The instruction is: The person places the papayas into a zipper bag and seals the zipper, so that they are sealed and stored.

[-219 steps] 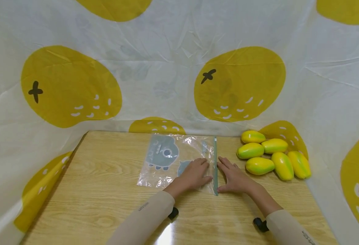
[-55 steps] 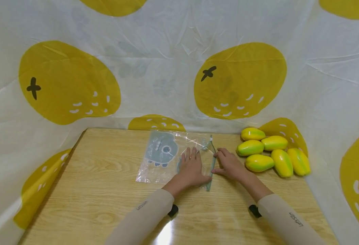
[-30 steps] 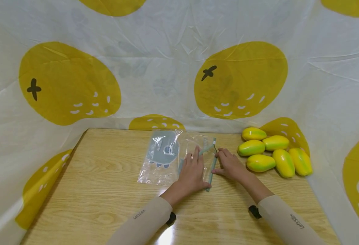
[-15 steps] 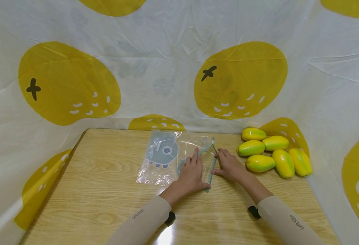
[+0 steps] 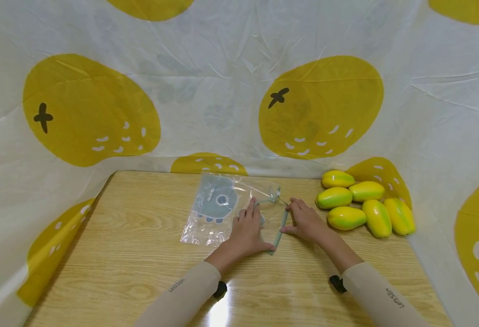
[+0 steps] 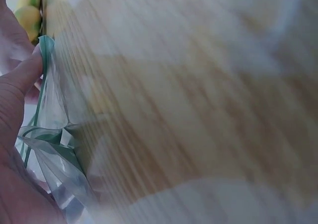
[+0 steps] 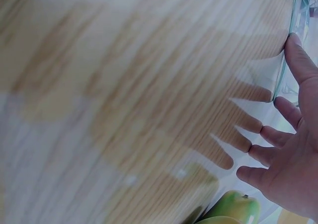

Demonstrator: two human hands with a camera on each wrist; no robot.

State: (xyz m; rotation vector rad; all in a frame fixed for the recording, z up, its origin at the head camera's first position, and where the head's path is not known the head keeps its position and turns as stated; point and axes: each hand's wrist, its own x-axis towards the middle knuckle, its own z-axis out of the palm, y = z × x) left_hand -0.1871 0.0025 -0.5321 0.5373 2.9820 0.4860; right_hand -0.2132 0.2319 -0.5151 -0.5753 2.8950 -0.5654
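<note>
Bag lies on the table, its mouth facing right, toward six fruits that stand well apart from it. Step in hand, as judged: parting the mouth. Left hand rests over the mouth's left edge, fingers and thumb spread, thumb at the near end of the green strip; its fingertips are not clear enough to say whether they pinch the film. Right hand is spread, thumb and forefinger against the strip's right side, with nothing clasped. Next move, in my judgement, calls for steady pressure on the right edge while the left edge is drawn wider, without tearing the film. Compared with half a second earlier, the left hand sits farther left and the gap is wider; the right hand holds nearly the same place. Fruits are undisturbed.
</note>
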